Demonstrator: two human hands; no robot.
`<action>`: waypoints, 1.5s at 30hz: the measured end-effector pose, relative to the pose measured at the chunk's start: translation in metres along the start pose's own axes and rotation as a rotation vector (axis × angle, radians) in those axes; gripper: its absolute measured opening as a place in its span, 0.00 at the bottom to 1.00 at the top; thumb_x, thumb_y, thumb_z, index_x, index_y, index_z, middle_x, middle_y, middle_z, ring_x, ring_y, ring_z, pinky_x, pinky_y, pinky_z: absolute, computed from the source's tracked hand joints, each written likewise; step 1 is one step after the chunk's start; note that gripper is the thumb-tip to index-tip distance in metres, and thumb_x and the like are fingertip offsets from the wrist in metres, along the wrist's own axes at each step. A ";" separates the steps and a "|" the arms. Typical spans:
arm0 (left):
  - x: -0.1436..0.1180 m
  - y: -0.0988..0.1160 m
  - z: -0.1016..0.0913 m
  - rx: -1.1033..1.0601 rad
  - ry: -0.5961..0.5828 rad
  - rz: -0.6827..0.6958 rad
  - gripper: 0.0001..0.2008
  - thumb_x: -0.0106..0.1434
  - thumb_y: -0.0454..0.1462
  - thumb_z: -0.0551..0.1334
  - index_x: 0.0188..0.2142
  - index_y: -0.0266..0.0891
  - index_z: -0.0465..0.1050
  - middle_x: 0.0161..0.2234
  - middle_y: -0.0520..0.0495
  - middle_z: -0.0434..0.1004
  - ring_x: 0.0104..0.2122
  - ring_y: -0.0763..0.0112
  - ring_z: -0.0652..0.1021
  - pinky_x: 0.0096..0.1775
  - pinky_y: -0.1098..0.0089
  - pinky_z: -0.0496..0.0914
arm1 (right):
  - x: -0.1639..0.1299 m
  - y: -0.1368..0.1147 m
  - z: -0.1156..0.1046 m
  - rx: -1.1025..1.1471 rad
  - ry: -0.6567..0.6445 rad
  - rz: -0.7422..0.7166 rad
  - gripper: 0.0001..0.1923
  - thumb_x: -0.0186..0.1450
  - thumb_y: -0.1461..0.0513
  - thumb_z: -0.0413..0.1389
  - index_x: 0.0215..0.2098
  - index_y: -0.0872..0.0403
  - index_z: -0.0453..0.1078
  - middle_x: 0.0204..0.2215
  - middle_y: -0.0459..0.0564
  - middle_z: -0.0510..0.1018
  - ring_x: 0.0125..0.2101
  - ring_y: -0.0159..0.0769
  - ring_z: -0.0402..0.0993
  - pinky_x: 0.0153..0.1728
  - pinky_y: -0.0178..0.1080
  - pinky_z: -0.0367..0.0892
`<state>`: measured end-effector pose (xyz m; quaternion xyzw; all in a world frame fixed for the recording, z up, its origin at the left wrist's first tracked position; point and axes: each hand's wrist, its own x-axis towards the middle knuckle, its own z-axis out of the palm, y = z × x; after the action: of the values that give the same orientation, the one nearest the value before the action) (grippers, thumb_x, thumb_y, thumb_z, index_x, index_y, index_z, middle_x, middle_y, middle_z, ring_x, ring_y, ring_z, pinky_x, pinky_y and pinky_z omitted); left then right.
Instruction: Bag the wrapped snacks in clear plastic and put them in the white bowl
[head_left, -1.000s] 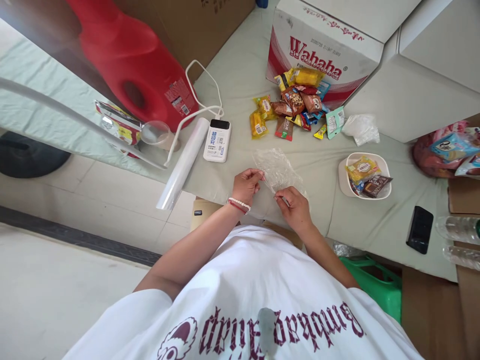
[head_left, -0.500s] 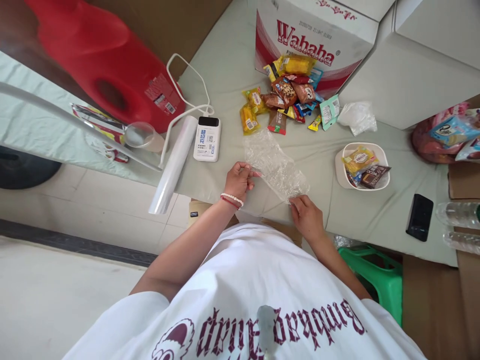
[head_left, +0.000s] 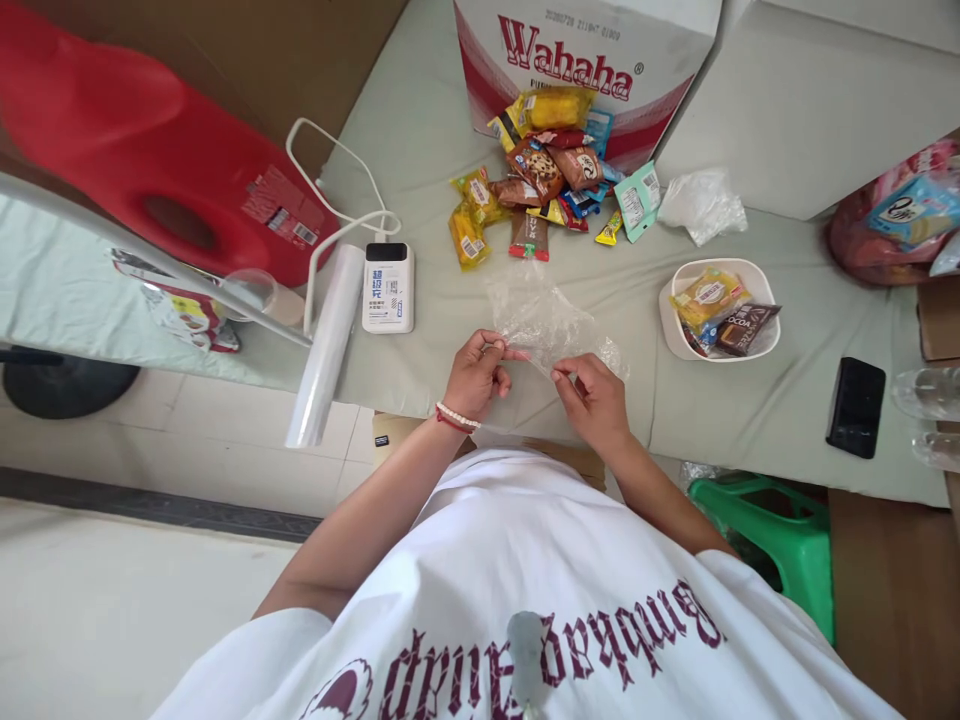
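Left hand (head_left: 478,375), right hand (head_left: 591,398), both pinched closed on one clear plastic piece (head_left: 551,322), one white tub (head_left: 682,347), one power bank (head_left: 388,290)

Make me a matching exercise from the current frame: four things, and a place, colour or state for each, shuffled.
Things
1. Clear plastic
2. Power bank
3. Square tub
4. Stool

Descriptions
A. Green, lower than the table
B. Pinched in the left hand and right hand
C. White, with wrapped snacks in it
D. Joined to a white cable

Pairs: 1-B, 2-D, 3-C, 4-A
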<state>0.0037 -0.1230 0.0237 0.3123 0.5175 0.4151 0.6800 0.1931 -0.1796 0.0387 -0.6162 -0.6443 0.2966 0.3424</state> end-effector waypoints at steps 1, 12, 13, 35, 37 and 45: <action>-0.001 -0.001 0.000 0.005 -0.019 0.016 0.17 0.59 0.47 0.68 0.36 0.43 0.63 0.28 0.53 0.81 0.11 0.82 0.66 0.16 0.76 0.52 | 0.008 0.000 0.003 0.013 0.004 0.013 0.13 0.73 0.54 0.52 0.42 0.49 0.77 0.37 0.50 0.79 0.30 0.36 0.72 0.37 0.40 0.70; -0.001 -0.012 -0.004 0.114 0.014 -0.077 0.20 0.51 0.45 0.74 0.37 0.37 0.72 0.24 0.51 0.80 0.13 0.83 0.61 0.17 0.75 0.50 | 0.025 0.024 0.031 0.039 -0.096 0.117 0.14 0.65 0.59 0.58 0.48 0.51 0.78 0.41 0.51 0.81 0.27 0.34 0.69 0.36 0.40 0.69; -0.001 -0.014 -0.004 0.135 0.023 -0.098 0.19 0.50 0.44 0.75 0.35 0.37 0.73 0.23 0.50 0.79 0.13 0.83 0.61 0.17 0.75 0.50 | 0.025 0.024 0.031 0.038 -0.098 0.131 0.13 0.65 0.58 0.58 0.47 0.52 0.78 0.40 0.51 0.81 0.27 0.34 0.69 0.36 0.40 0.68; -0.007 -0.027 0.005 0.274 -0.028 0.077 0.14 0.52 0.44 0.73 0.34 0.39 0.76 0.21 0.58 0.66 0.21 0.78 0.64 0.26 0.73 0.57 | 0.016 0.027 0.027 0.638 -0.107 0.401 0.18 0.63 0.46 0.62 0.39 0.50 0.73 0.31 0.45 0.81 0.20 0.28 0.60 0.21 0.34 0.59; -0.006 -0.030 0.007 0.323 -0.031 0.093 0.16 0.51 0.43 0.73 0.36 0.39 0.75 0.21 0.59 0.66 0.22 0.77 0.65 0.27 0.73 0.59 | 0.017 0.025 0.026 0.696 -0.136 0.384 0.19 0.63 0.45 0.63 0.38 0.51 0.74 0.31 0.46 0.81 0.21 0.28 0.62 0.23 0.35 0.61; -0.008 -0.034 0.013 0.552 0.019 0.251 0.11 0.55 0.36 0.68 0.36 0.42 0.68 0.22 0.60 0.65 0.23 0.76 0.66 0.30 0.72 0.60 | 0.014 0.018 0.026 0.718 -0.181 0.362 0.18 0.59 0.48 0.69 0.41 0.50 0.78 0.35 0.46 0.81 0.30 0.31 0.71 0.34 0.36 0.67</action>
<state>0.0230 -0.1458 0.0018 0.5428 0.5743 0.3424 0.5083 0.1830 -0.1637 0.0098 -0.5324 -0.4086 0.6111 0.4197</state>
